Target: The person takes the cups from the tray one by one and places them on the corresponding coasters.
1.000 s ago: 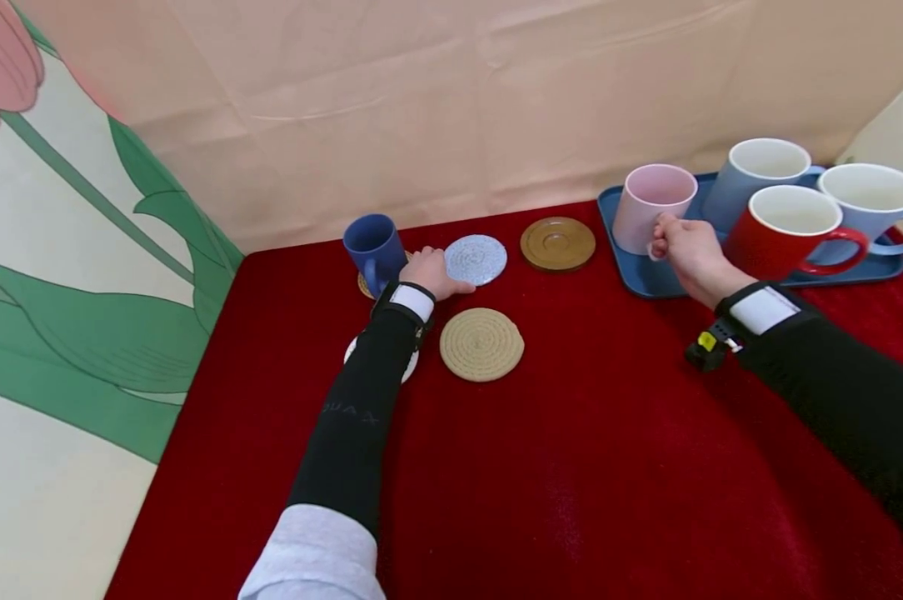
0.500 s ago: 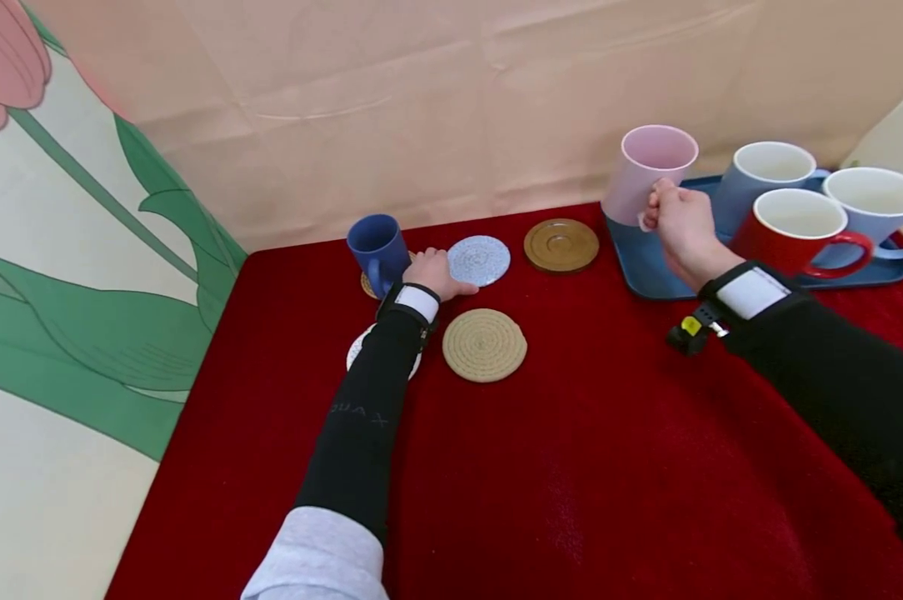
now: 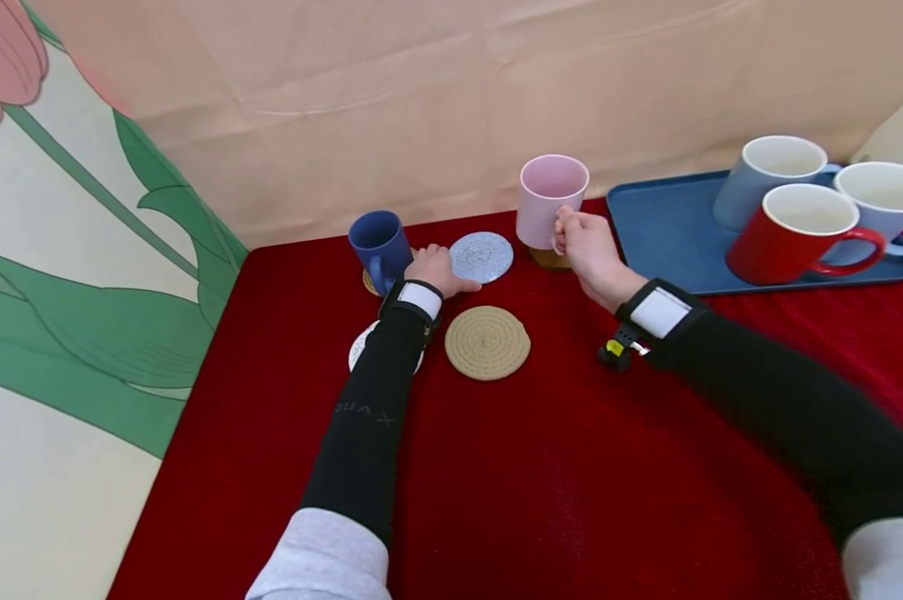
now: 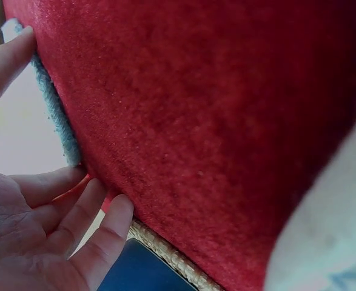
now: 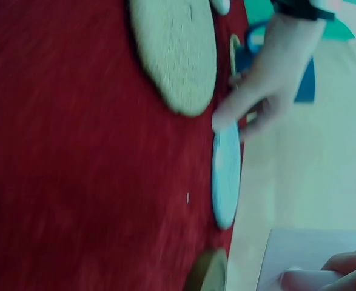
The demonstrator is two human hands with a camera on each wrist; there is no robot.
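My right hand [image 3: 590, 254] grips the handle of a pink mug [image 3: 539, 208]. Upright, the mug is over the brown wooden coaster [image 3: 547, 260] and covers most of it in the head view. My left hand [image 3: 435, 273] is at the left edge of a pale blue coaster [image 3: 485, 256]. In the left wrist view its thumb and index finger touch the coaster's rim [image 4: 51, 103], the fingers fairly straight. Left of that hand a dark blue mug [image 3: 376, 243] stands on a woven coaster [image 3: 369, 285], its handle turned toward me.
A round beige rope coaster [image 3: 487, 343] lies nearer me. My left forearm partly hides a white coaster [image 3: 358, 348]. On the blue tray [image 3: 657, 229] at right stand a red mug [image 3: 777, 237], a grey-blue mug [image 3: 747, 200] and a light blue mug [image 3: 875, 218]. Red cloth [image 3: 571, 467] covers the table.
My right hand has lifted the pink mug off the tray and carried it left to above the wooden coaster. My left hand has stayed by the pale blue coaster.
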